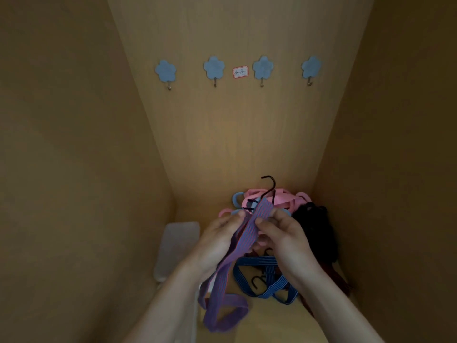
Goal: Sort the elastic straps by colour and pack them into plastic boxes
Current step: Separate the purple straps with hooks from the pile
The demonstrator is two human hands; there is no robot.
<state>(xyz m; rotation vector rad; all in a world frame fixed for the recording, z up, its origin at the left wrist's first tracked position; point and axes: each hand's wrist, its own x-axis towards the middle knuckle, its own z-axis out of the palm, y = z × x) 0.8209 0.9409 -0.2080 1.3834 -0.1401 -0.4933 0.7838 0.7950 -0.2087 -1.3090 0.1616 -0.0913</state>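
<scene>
A purple striped elastic strap (247, 236) with a black metal hook (269, 186) at its top end is held up between both hands. My left hand (217, 241) pinches its left edge and my right hand (284, 238) pinches its right edge near the top. The rest of the strap hangs down in loops toward the lower left. Under my hands lies a blue striped strap (264, 276) with black hooks. A clear plastic box (178, 248) sits at the left on the cabinet floor.
Pink and light blue plastic pieces (279, 196) and a black bundle (314, 226) are piled at the back of the wooden cabinet. Dark red straps (338, 280) lie at the right. Several blue flower-shaped hooks (214, 68) and a small label (240, 71) are on the back wall.
</scene>
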